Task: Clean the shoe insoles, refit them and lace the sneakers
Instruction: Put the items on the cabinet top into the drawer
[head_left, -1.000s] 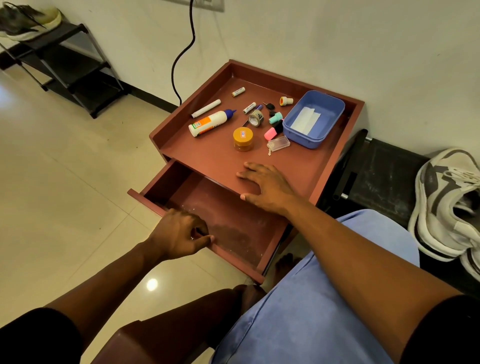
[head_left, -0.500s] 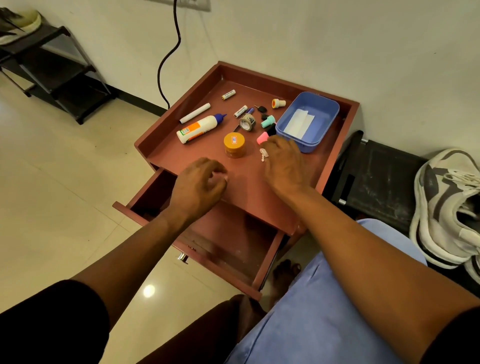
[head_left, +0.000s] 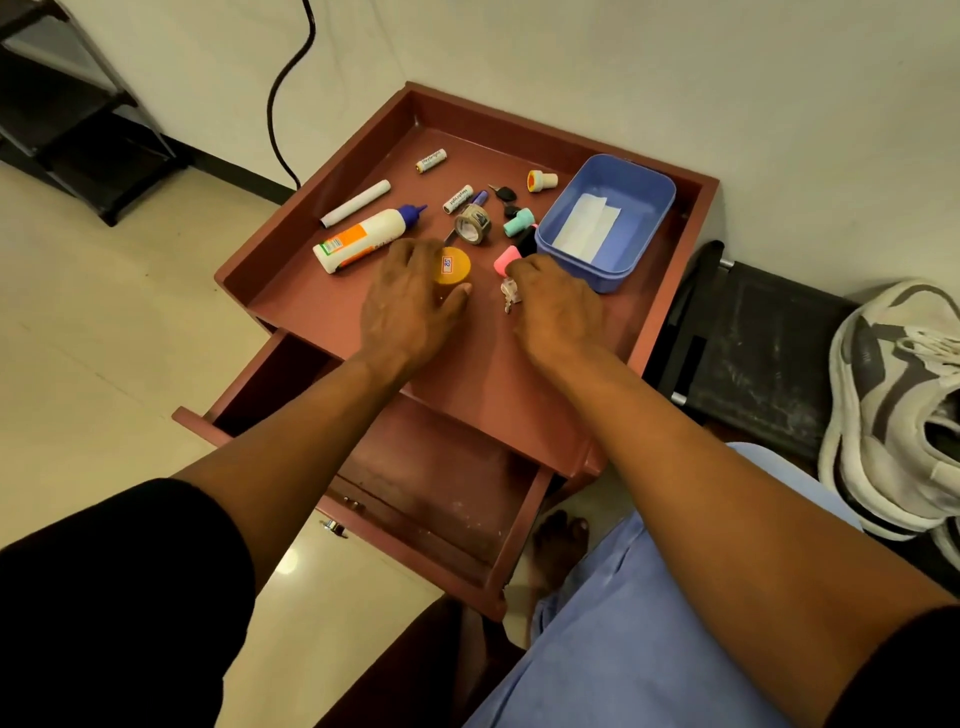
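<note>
Both hands have advanced over the red-brown wooden table (head_left: 322, 312), left hand (head_left: 410, 306) gripping the round orange-lidded jar (head_left: 453, 267), right hand (head_left: 556, 306) pinching small keys (head_left: 509, 293); white-grey sneakers (head_left: 898, 410) lie far right; clutter risks toppling.

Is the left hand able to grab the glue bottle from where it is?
Probably yes. The left hand holds the orange jar, and the glue bottle lies just beyond its fingers with nothing between. It would likely have to let go of the jar first.
</note>
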